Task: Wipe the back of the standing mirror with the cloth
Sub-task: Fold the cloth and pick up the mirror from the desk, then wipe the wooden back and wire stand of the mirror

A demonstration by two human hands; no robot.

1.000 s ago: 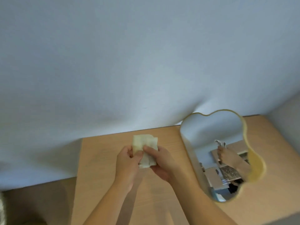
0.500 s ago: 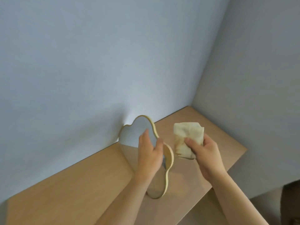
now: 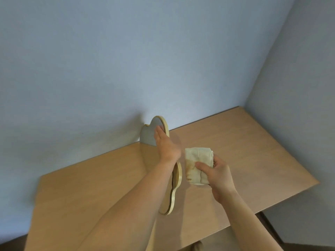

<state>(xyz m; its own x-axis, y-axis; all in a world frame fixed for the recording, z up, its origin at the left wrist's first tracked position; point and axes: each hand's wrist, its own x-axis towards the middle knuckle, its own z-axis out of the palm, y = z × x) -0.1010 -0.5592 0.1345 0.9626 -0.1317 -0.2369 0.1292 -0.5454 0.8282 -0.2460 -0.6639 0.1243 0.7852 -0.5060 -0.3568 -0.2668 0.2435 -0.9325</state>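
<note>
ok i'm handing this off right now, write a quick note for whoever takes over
Left hand: flat on the mirror, steadying it edge-on on the wooden table; whether it grips cannot be told.
Right hand: holds the folded, stained cloth just right of the mirror's wooden rim, not clearly touching it.
Done: mirror steadied, cloth in hand beside it.
Left: press the cloth to the back face, probably the one on the cloth's side, and wipe it from the top lobe to the base.
</note>
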